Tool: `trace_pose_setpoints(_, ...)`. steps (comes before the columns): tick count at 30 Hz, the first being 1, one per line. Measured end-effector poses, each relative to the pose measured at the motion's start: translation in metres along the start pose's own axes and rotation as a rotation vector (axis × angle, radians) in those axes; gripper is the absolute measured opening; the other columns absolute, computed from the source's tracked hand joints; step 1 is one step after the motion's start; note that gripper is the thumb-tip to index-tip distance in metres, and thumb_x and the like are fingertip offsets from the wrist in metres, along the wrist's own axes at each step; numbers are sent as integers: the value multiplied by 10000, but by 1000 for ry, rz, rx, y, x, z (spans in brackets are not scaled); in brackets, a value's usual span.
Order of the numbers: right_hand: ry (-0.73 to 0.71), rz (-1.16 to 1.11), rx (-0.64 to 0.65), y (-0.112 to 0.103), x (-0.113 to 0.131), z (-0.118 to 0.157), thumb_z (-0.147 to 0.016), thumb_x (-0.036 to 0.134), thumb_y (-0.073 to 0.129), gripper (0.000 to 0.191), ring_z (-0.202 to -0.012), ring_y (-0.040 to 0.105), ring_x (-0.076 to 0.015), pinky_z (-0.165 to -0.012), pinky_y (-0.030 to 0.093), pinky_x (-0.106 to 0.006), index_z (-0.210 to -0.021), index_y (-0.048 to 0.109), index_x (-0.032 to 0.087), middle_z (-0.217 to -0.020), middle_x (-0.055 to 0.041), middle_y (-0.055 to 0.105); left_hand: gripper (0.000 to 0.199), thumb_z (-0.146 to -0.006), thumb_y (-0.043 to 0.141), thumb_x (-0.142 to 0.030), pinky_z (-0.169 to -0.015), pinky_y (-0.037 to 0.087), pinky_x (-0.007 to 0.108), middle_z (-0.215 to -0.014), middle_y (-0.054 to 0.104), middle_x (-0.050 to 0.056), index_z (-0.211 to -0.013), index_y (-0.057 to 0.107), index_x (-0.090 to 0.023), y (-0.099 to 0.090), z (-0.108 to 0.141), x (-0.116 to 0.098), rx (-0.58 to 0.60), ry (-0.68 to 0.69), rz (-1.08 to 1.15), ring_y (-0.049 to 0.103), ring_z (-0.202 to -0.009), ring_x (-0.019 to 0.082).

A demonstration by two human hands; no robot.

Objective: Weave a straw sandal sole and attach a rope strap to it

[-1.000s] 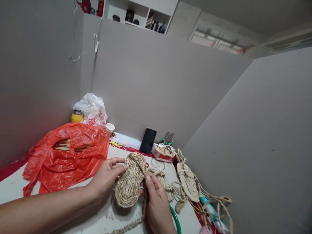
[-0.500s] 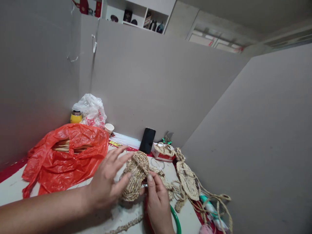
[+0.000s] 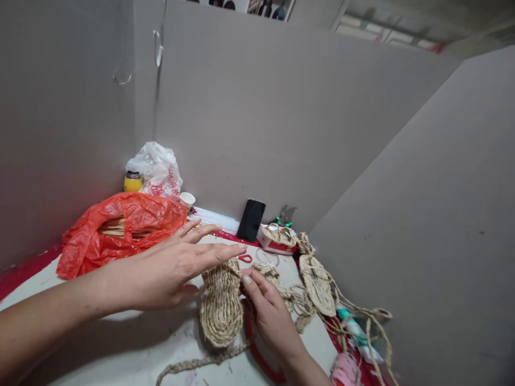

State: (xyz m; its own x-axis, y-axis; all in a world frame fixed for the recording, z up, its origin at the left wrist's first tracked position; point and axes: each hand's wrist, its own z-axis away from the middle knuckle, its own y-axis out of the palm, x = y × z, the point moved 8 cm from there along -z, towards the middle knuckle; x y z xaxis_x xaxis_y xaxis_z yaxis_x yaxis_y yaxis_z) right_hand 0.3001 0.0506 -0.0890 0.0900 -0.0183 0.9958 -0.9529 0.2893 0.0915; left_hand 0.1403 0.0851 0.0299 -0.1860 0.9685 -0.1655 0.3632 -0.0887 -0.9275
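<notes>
A small sole-shaped straw slipper (image 3: 221,316), made of coiled braid, is held upright above the white table. My right hand (image 3: 271,311) pinches its upper right edge between thumb and fingers. Over its top reaches my left hand (image 3: 181,262), fingers stretched out and spread; whether a fingertip touches the straw I cannot tell. A braided straw cord (image 3: 193,364) lies on the table below the slipper. Beside my right hand, a red curved band (image 3: 257,348) is partly covered by that hand.
An orange-red plastic bag (image 3: 92,241) with straw strips lies left. Behind stand a yellow jar (image 3: 132,182), a paper cup (image 3: 187,200) and a phone (image 3: 251,220). To the right are pruning shears (image 3: 286,215), another woven sole (image 3: 317,284) and loose straw cords (image 3: 362,308). Grey partitions surround the table.
My left hand has moved from the slipper's left side to above its top, with fingers straighter. The slipper has shifted lower in view. My right hand keeps its pinch.
</notes>
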Motion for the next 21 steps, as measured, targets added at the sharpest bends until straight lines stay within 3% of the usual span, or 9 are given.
trace_pose_setpoints(5,85,-38,139,10,4,3,-809,469,645,287,-535,453,-112,-519,390,-213,-923,631,206,-657,44,534,857,-758,613,-66,-1144,150,476,-1430,467,32,-1467,214,-334,7,-1,-2,10,34,119,218,-1409,272)
trace_pose_setpoints(11,55,35,202,12,10,4,-840,456,611,268,-590,481,-123,-558,417,-210,-912,653,201,-666,36,538,865,-786,603,-54,-1139,164,467,-1414,489,20,-1473,170,-354,17,-3,-2,60,40,144,239,-1402,263)
trace_pose_setpoints(21,93,23,270,16,7,5,-850,449,603,272,-530,453,-98,-537,396,-207,-943,666,202,-655,50,545,877,-776,531,21,-1143,147,478,-1394,511,13,-1475,160,-358,22,-2,-1,97,42,125,216,-1412,258)
